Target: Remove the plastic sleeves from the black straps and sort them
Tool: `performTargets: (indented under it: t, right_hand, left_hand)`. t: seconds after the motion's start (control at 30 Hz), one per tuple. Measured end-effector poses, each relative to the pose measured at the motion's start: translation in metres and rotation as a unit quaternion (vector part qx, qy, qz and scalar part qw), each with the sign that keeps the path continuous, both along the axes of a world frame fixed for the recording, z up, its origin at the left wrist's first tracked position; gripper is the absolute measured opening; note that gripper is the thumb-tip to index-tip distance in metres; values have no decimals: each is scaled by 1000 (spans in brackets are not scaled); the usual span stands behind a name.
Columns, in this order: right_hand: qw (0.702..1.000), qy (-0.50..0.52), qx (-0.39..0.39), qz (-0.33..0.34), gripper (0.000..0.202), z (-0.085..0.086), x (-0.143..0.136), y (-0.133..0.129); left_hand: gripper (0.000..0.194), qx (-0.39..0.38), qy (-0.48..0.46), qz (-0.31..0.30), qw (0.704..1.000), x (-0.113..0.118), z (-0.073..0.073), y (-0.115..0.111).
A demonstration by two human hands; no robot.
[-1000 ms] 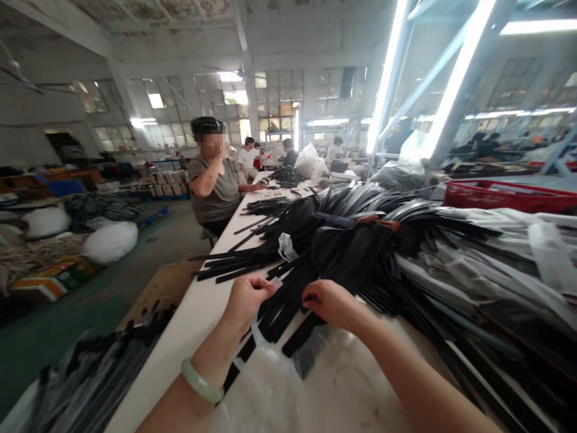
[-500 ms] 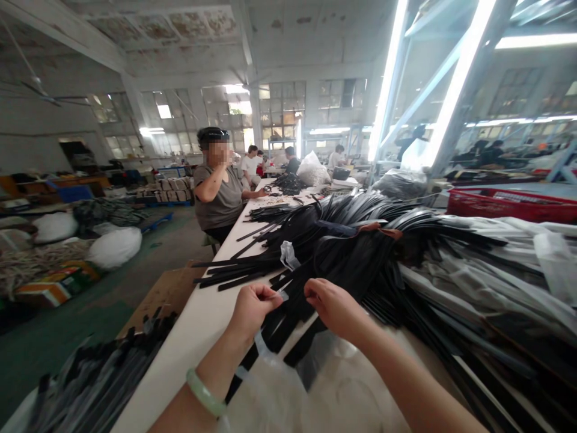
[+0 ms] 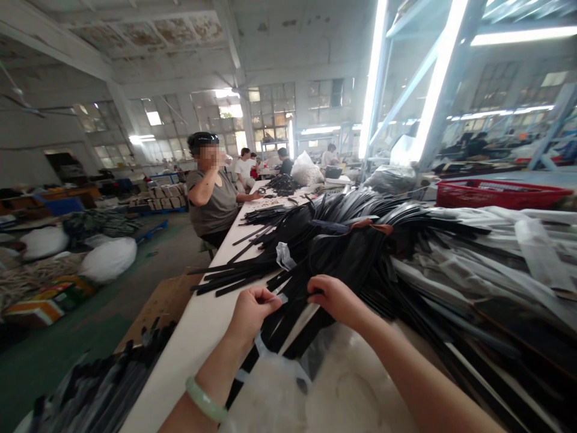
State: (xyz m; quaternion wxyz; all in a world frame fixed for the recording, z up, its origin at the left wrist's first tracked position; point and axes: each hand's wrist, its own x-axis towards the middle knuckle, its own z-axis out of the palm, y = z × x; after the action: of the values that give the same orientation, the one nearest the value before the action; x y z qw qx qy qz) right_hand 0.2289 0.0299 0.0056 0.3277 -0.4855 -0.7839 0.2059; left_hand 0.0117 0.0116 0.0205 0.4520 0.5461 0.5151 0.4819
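My left hand (image 3: 253,311), a pale green bangle (image 3: 205,402) on its wrist, pinches a small piece of clear plastic (image 3: 282,297) between thumb and forefinger. To its right, my right hand (image 3: 337,299) is closed, its fingertips down against the flat black strips (image 3: 288,313); whatever is in them is hidden. Below both hands, a translucent plastic bag (image 3: 270,385) lies across the near part of the white table (image 3: 180,355). A crumpled bit of clear plastic (image 3: 283,255) rests on the strips just beyond my hands.
A large heap of black strips (image 3: 360,210) covers the table ahead. White wrapped bundles (image 3: 473,258) and a red crate (image 3: 500,193) lie right. A co-worker (image 3: 210,198) sits at the left edge. More strips (image 3: 103,379) and cardboard (image 3: 157,304) are low on the left.
My right hand has come down slightly onto the black strips, its fingers more curled. The left keeps its pinch almost in place. The whole view has shifted a little.
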Motion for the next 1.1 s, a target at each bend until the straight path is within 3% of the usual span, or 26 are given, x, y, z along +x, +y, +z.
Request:
performTargets:
  t: [0.13,0.27,0.57,0.73,0.93,1.1]
  right_hand:
    - [981,194,11,-3,13,16,-12,-14]
    - [978,168,127,6,10,26,-19,-23]
    - [988,82,131,-5,12,22,-14,-18]
    - [991,-26,127,19,16,20,-17,-22]
    - [989,-92,99,56,18,18,-15,-21]
    - [984,-168,56,-22,20,13,4,-6]
  left_hand:
    - [34,1,-8,-29,1000,1,4,-2]
    - [33,-3,-36,-39,999,0,6,-1]
    - [36,-29,-76,-53,995,-1,3,2]
    - [34,1,21,-84,996,3,1,0]
    - [32,-58,89,-141,984,3,-2,-3]
    - [30,16,257,-149,955,-5,4,-3]
